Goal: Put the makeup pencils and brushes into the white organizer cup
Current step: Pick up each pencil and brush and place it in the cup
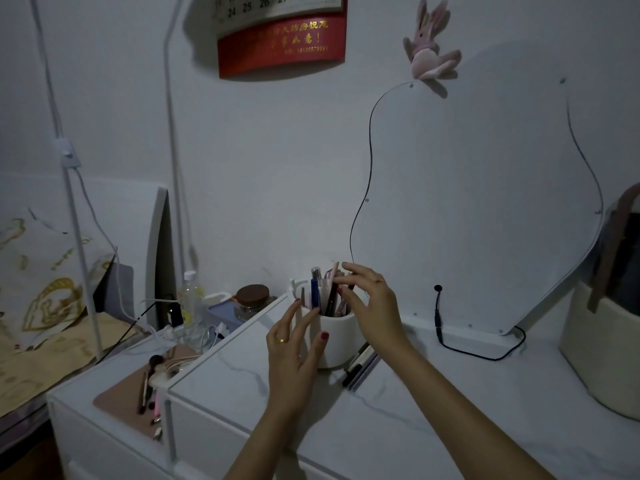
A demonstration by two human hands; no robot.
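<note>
Marbled tabletop (398,420), smooth round white cup (337,336), slim pencils (323,292).

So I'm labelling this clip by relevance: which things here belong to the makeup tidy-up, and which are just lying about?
Part of the job:
- white organizer cup, already holding pencils
- loose pencils on the tabletop beside the cup
- brushes on the pink mat
- left hand and right hand at the cup

Just lying about:
- plastic bottle
- brown-lidded jar
- black cable
- woven basket
- plush rabbit

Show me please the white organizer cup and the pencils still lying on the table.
white organizer cup (341,336): head view, front wall.
pencils on the table (360,367): head view, middle of the bundle right of the cup.
</note>
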